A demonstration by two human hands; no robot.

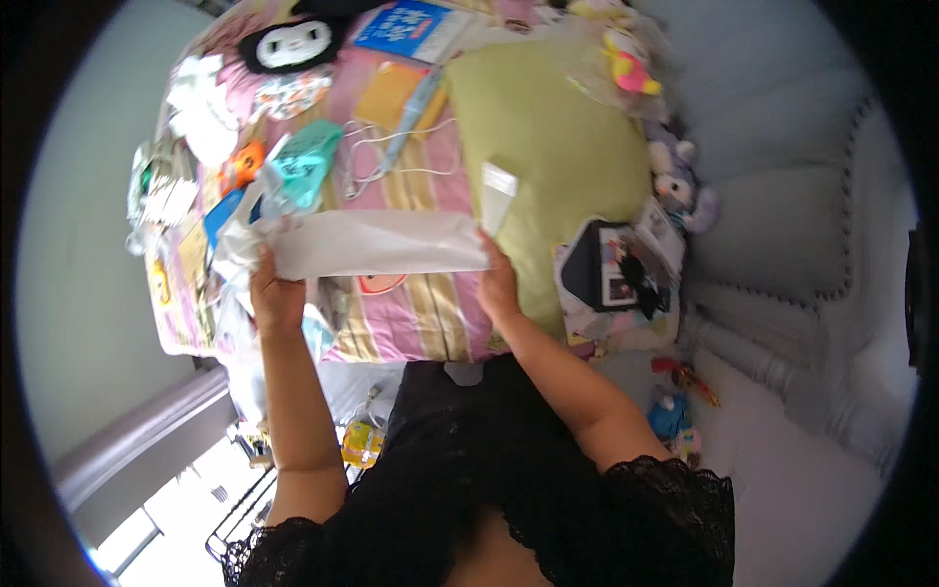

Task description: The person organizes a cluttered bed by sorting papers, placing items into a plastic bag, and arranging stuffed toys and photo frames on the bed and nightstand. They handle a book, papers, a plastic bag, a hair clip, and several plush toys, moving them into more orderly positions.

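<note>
Both ends of a long white strip point(381, 243) are gripped, the left hand point(279, 296) closed on one and the right hand point(498, 281) on the other, holding it level above the striped bedspread point(423, 331), near the green pillow point(548, 117), apparently because opposed pull keeps its span flat and unsagging.
</note>
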